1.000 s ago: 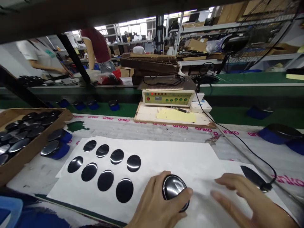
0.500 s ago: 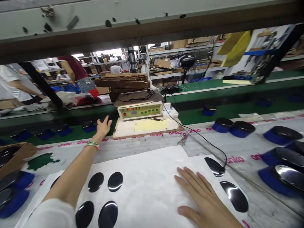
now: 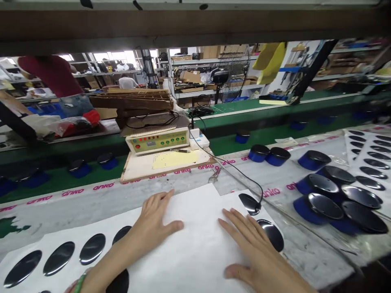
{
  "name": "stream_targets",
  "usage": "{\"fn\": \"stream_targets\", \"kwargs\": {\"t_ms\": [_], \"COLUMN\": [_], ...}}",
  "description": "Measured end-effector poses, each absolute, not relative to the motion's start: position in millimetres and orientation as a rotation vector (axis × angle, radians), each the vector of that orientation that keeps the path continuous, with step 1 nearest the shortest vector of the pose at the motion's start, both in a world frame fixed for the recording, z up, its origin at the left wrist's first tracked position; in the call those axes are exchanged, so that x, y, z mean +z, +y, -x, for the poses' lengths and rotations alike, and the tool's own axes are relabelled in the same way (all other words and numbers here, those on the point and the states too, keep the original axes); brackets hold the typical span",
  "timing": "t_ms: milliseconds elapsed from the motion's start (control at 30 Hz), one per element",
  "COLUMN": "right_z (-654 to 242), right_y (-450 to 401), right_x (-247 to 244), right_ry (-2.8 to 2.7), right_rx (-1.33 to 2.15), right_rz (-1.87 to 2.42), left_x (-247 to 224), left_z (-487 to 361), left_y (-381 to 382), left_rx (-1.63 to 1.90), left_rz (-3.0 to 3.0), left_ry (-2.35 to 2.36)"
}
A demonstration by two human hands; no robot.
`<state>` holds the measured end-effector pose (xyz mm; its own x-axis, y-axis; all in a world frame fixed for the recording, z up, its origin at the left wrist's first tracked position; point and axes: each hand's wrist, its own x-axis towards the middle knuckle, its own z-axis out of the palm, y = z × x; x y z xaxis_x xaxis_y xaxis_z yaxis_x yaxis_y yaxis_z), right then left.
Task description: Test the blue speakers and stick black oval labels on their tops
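Both my hands rest on a white sheet at the front of the bench. My left hand lies near its upper left part, thumb stretched away from the fingers. To the right, my right hand has its fingers spread on the paper. Neither hand grips anything. Glossy black ovals show on the white backing, such as a black oval left of my left forearm and another black oval beside my right hand. My left forearm covers some of them.
Several blue parts with shiny black tops crowd the right side. A control box with lit buttons sits on a board at the back. A black cable runs from there to the sheet. Blue parts stand on the green conveyor.
My left hand has come back from beside the conveyor onto the white sheet. My right hand stays on the sheet. The view has turned to the right.
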<state>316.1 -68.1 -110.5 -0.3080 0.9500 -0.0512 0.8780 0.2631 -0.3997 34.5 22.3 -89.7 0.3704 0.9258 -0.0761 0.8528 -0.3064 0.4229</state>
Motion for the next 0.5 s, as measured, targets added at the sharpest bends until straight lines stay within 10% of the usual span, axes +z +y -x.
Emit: {"fn": "stream_targets", "kwargs": {"t_ms": [300, 500], "right_z": [-322, -386], "right_y": [-101, -91], "right_x": [-95, -90], "right_ry": [-2.193, -1.653], "right_rx": [0.567, -0.384], "right_rz": [1.794, 1.929], "left_x": [-62, -69], "left_z": [-66, -95], "left_y": [47, 54], "left_rx": [0.259, 0.337], "left_rz": [-2.198, -2.220], "left_ry": [1.345, 1.172]}}
